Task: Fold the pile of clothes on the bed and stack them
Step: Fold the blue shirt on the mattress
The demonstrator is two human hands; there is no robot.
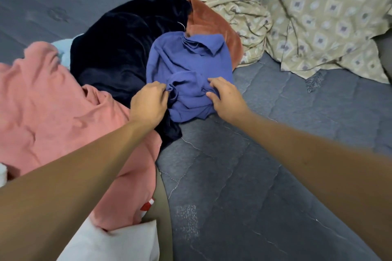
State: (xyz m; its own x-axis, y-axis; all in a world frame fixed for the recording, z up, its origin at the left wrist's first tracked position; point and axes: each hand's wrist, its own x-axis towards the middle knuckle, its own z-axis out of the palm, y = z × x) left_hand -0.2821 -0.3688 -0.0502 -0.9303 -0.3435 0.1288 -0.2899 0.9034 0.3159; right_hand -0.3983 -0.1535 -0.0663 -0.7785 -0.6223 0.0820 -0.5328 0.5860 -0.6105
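A crumpled blue collared shirt (188, 65) lies on top of the clothes pile in the middle of the bed. My left hand (149, 103) pinches a fold at its lower left edge. My right hand (224, 96) grips the bunched cloth at its lower right. Under and behind the shirt lies a dark navy velvety garment (118, 48). A rust-orange garment (207, 25) pokes out behind the shirt. A large pink garment (48, 99) spreads out on the left, partly under my left forearm.
The grey quilted mattress (265, 154) stretches bare to the right and front. A beige patterned sheet (307, 12) is bunched at the back right. A white cloth (118, 241) and an olive piece (161, 207) lie at the lower left.
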